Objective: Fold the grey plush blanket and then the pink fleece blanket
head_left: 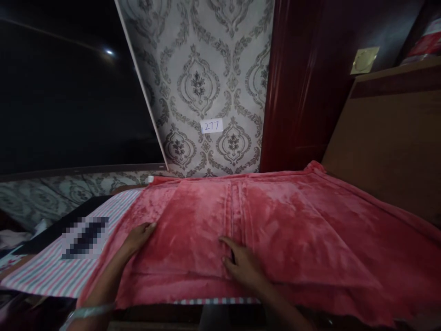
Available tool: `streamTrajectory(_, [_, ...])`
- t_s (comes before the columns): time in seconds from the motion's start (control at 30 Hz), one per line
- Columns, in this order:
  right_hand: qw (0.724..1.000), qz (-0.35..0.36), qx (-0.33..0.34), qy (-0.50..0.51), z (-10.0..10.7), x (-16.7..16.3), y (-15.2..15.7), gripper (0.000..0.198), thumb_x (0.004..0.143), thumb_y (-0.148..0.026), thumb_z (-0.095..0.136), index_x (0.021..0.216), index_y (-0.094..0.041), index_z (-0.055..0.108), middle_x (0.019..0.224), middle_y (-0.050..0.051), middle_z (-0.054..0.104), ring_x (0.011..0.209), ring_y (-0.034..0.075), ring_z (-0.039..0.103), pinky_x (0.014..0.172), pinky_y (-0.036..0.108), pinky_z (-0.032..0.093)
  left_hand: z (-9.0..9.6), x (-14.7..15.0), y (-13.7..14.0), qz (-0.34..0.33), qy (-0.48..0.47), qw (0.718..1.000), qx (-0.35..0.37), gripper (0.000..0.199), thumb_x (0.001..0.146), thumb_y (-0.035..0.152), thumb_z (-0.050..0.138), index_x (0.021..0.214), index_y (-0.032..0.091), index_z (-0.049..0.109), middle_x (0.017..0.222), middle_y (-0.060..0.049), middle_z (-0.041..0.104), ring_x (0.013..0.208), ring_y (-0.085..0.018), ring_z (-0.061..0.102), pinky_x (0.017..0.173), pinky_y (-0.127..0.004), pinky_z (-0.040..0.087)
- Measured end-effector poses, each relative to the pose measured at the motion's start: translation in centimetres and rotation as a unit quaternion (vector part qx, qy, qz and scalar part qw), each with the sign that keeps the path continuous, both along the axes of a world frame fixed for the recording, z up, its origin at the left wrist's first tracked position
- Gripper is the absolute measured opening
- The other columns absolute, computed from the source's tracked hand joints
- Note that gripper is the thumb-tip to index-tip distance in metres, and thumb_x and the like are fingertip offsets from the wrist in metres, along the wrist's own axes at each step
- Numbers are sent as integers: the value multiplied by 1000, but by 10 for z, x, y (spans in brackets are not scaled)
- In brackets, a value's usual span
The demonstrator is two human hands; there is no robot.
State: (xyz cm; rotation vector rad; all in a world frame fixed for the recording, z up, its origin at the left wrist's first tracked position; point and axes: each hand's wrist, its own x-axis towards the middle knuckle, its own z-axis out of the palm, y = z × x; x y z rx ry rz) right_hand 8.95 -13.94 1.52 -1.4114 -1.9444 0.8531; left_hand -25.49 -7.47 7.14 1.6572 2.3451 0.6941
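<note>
A coral-red plush blanket (285,220) lies spread over the work surface, with two panels folded inward so their edges nearly meet along a raised seam at the middle. My left hand (139,236) rests on the left part of the blanket, near the fold line, fingers extended and palm down. On the middle, just beside the meeting edges, is my right hand (243,262), its thumb and forefinger apart and touching the plush. I see nothing held between the fingers of either hand. A pale band circles my left wrist.
Under the blanket at left shows a striped cloth (44,276) bearing a pixelated dark patch. A large dark screen (76,92) stands behind at left. A paper marked 277 (212,125) is on the patterned wall. At right a cardboard box (389,138) borders the blanket.
</note>
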Motion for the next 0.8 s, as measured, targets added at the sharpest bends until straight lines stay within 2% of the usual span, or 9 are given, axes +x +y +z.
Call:
streamTrajectory(0.1, [1000,1,-8,5,-3,2,0,61,82,-21,54,143,-20,59,110,7,74,94,23,68,90,34,52,15,13,49,-49,24,996,-64,42,93,46,43,84,16,71,99,-12,76,103,-30,69,87,-35,52])
streamTrajectory(0.17, [1000,3,-5,23,-7,3,0,60,82,-23,53,142,-22,59,118,7,73,100,23,68,92,34,51,22,23,87,-59,34,994,-83,44,92,45,41,82,14,71,101,-17,76,101,-31,70,85,-35,52])
streamTrajectory(0.33, [999,8,-22,49,-25,4,1,61,83,-26,54,143,-25,58,119,8,73,99,24,69,94,37,52,25,46,173,-36,56,995,-68,44,90,41,43,93,8,73,108,-22,75,112,-32,67,91,-34,50])
streamTrajectory(0.43, [996,8,-24,81,-34,5,2,62,82,-26,57,144,-28,58,131,6,68,114,25,65,103,39,48,18,56,210,-34,66,995,-65,46,91,43,43,99,9,74,106,-20,76,113,-32,67,92,-34,50])
streamTrajectory(0.53, [994,34,-34,101,-36,7,4,69,80,-26,60,148,-30,53,142,5,61,124,26,60,108,38,45,8,66,235,-38,77,994,-65,48,91,44,45,103,9,74,110,-21,75,116,-32,66,95,-36,49])
streamTrajectory(0.6, [994,44,-50,88,-33,6,4,73,78,-26,62,150,-32,49,141,6,61,118,26,63,103,37,48,3,69,245,-33,84,994,-62,47,92,42,45,107,7,73,116,-22,72,118,-33,64,95,-37,49])
streamTrajectory(0.7, [996,27,-56,69,-27,0,5,70,76,-21,59,144,-36,56,135,6,64,106,25,67,94,35,53,-4,65,253,1,93,994,-56,54,95,40,38,114,-1,68,122,-30,67,119,-37,63,92,-42,50])
streamTrajectory(0.8, [995,18,-43,91,-22,-6,6,69,74,-14,55,139,-35,61,133,5,64,109,23,67,96,32,52,-10,55,254,33,98,993,-52,60,97,38,30,117,-8,64,122,-35,64,118,-41,62,89,-45,51])
